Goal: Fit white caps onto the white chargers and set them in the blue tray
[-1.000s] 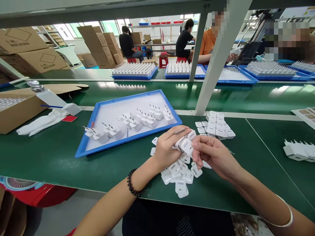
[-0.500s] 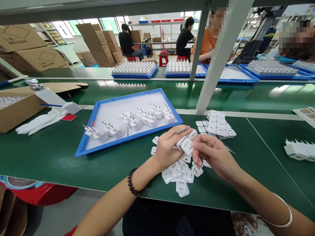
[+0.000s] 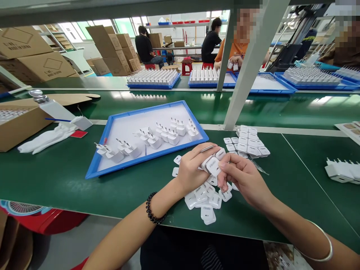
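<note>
My left hand [image 3: 193, 165] is wrapped around white charger housings, and the square end face of one charger [image 3: 213, 165], with grey lettering, points toward me. On the right edge of that same face, my right hand [image 3: 243, 176] pinches with thumb and forefinger; its other fingers curl below. Whether the face is a separate cover, I cannot tell. Beneath both hands lies a loose pile of white square charger covers [image 3: 207, 213], partly hidden by my fingers. Behind my right hand stand neat rows of lettered white square pieces [image 3: 251, 142].
A blue-rimmed tray [image 3: 119, 171] holds several white plugs with pins up. To the left lie a white glove [image 3: 47, 138] and an open carton [image 3: 22, 127]. More plugs [image 3: 343, 171] sit at right. A white post [image 3: 243, 75] rises behind; co-workers sit beyond the bench.
My hands stay almost in place; the charger's face and my right fingers have shifted very slightly. Across the bench, the co-worker in orange now holds white pieces up in their hands.
</note>
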A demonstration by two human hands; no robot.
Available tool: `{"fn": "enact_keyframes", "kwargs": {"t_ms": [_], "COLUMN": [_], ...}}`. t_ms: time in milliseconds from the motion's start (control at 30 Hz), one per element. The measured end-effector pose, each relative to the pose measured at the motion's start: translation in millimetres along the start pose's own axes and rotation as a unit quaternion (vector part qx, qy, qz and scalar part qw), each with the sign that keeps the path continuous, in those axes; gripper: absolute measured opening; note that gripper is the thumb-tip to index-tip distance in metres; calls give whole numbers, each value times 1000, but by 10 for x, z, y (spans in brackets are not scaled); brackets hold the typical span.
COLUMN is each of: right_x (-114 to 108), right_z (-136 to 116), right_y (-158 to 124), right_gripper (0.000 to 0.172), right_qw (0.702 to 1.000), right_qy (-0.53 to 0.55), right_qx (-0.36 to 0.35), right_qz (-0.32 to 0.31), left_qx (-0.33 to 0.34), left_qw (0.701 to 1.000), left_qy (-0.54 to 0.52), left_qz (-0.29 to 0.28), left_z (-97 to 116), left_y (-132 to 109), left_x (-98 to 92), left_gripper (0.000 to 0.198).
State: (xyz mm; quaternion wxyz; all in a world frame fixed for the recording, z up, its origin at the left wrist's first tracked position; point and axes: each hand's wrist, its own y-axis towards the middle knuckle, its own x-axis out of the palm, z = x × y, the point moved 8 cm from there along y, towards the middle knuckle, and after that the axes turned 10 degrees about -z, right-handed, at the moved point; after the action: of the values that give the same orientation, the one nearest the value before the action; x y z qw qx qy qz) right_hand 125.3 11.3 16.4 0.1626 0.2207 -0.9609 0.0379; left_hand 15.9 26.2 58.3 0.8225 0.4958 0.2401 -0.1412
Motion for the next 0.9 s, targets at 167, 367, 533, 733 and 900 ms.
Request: {"fn": "enact_keyframes", "kwargs": {"t_ms": [167,367,533,733,900], "right_x": [-4,9,1,-15,-61], "right_z": [19,26,24,27,-4], "right_y": [-7,-5,-9,-7,-15], "right_gripper": [25,22,23,25,27], "right_qw": [1000,999,999,999,994], "right_qy": [-2,13,9,-15,-80], "right_qx": [-13,-26,-24,-26,-37], "right_qz": [16,15,21,36,60], "left_qx": [-2,-12,-18,-21,-29], "left_qw": [1000,1000,1000,1000,999], "left_qy": [-10,-15,-18,-21,-24], "left_qz": [1,-2,-5,-7,-13], "left_z": [0,-10,-32,-57,-55], "left_y": [-1,-9,-25,-36,-26], "left_x": [4,15,28,46,61], "left_gripper": [37,37,38,40,35]}}
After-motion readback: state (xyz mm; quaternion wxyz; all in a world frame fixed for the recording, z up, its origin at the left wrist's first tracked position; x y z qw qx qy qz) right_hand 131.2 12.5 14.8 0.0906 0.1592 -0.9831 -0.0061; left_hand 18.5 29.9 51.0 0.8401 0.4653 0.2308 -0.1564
